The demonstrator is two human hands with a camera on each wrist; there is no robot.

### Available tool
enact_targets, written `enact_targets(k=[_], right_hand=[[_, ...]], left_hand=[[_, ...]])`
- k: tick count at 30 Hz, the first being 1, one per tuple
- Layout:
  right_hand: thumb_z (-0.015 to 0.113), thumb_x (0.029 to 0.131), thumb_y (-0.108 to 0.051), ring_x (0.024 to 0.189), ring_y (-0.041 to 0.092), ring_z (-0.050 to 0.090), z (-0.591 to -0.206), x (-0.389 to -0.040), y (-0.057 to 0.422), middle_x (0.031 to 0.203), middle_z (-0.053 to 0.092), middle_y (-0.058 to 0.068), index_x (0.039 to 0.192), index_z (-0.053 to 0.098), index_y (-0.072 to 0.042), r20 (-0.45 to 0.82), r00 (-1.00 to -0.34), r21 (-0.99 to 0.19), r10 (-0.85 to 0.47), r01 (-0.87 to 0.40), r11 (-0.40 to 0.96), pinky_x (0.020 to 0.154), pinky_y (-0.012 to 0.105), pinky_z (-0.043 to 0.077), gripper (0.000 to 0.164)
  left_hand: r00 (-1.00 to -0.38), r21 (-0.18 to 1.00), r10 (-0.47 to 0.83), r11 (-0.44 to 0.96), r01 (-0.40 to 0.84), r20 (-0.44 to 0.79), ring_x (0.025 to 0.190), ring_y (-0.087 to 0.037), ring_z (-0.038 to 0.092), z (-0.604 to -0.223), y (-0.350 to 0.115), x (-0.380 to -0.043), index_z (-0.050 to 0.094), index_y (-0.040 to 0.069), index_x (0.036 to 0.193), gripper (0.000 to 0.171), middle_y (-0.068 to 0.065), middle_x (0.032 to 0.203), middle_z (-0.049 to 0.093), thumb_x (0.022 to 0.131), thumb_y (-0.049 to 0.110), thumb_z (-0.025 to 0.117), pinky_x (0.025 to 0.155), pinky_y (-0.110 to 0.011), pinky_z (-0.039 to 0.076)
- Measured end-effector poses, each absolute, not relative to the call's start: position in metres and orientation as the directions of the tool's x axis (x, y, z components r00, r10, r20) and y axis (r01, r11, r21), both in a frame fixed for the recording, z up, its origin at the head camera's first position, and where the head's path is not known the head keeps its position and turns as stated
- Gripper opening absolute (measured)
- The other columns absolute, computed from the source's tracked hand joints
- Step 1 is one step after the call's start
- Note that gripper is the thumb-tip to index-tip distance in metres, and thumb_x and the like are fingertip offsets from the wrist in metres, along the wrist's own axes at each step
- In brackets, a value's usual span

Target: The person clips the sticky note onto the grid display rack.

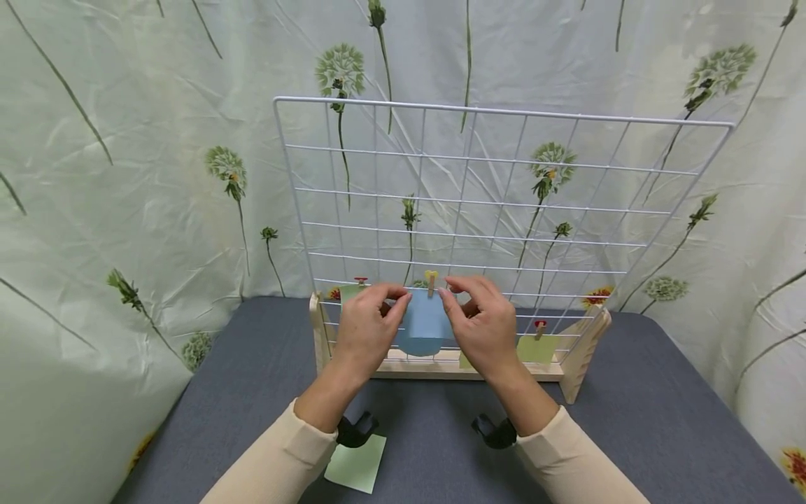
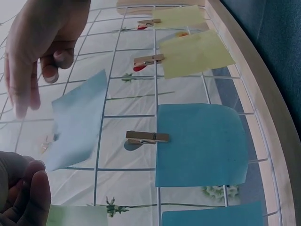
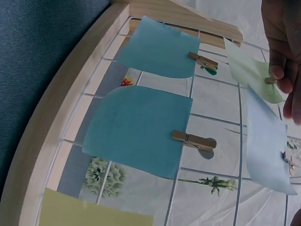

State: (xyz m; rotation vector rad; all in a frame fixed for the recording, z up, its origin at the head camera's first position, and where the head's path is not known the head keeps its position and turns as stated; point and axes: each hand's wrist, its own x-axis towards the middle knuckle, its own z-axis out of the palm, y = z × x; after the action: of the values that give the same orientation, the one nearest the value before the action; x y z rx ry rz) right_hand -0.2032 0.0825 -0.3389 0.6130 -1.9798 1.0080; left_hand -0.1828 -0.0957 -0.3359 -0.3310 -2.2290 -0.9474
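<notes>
A light blue paper note [image 1: 429, 313] hangs on the white wire grid [image 1: 504, 110], held by a wooden clothespin [image 1: 431, 285] with a yellow top. My left hand [image 1: 365, 322] is at the note's left side, thumb and forefinger close together by its upper corner. On the other side my right hand [image 1: 483, 318] has thumb and forefinger apart, near the upper right corner. In the left wrist view, a small gap shows between the light blue note [image 2: 80, 125] and the fingers on both sides. Below it hangs a darker blue note [image 2: 202, 143] on its own clothespin [image 2: 146, 137].
A pale green note [image 1: 352, 291] hangs left of the hands; a yellow note [image 1: 536, 348] hangs at right. One loose green note [image 1: 357, 464] lies on the grey table [image 1: 271, 378] near my left sleeve. The grid stands in a wooden base [image 1: 582, 357] before a flowered curtain [image 1: 157, 105].
</notes>
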Motion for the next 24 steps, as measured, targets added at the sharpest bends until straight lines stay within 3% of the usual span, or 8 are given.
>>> enact_targets(k=[6, 12, 24], right_hand=[[0.078, 0.088, -0.007, 0.054, 0.011, 0.058, -0.346, -0.199, 0.092, 0.090, 0.071, 0.008, 0.105, 0.077, -0.006, 0.835, -0.548, -0.439, -0.039, -0.708, 0.554, 0.054, 0.018, 0.048, 0.017], [0.077, 0.089, -0.005, 0.060, 0.007, 0.053, -0.354, -0.187, 0.106, 0.090, 0.071, 0.006, 0.106, 0.077, -0.008, 0.785, -0.620, -0.501, -0.021, -0.654, 0.567, 0.056, 0.015, 0.045, 0.017], [0.079, 0.085, -0.002, 0.058, 0.001, 0.051, -0.374, -0.173, 0.128, 0.087, 0.072, 0.005, 0.100, 0.078, -0.007, 0.738, -0.675, -0.527, 0.001, -0.575, 0.626, 0.053, 0.017, 0.043, 0.016]], left_hand=[[-0.715, 0.529, -0.029, 0.694, 0.489, 0.698, 0.065, -0.013, 0.068, -0.337, -0.099, -0.176, 0.077, 0.008, 0.096, 0.007, -0.007, 0.091, 0.076, 0.094, 0.014, 0.075, 0.059, -0.028, 0.058], [-0.749, 0.551, -0.043, 0.705, 0.447, 0.662, 0.068, -0.012, 0.066, -0.345, -0.103, -0.166, 0.077, 0.010, 0.097, 0.008, -0.005, 0.091, 0.076, 0.094, 0.017, 0.075, 0.060, -0.024, 0.055], [-0.765, 0.563, -0.044, 0.704, 0.433, 0.643, 0.064, -0.008, 0.062, -0.369, -0.108, -0.156, 0.077, 0.011, 0.094, 0.009, -0.002, 0.087, 0.075, 0.091, 0.019, 0.078, 0.055, -0.020, 0.049]])
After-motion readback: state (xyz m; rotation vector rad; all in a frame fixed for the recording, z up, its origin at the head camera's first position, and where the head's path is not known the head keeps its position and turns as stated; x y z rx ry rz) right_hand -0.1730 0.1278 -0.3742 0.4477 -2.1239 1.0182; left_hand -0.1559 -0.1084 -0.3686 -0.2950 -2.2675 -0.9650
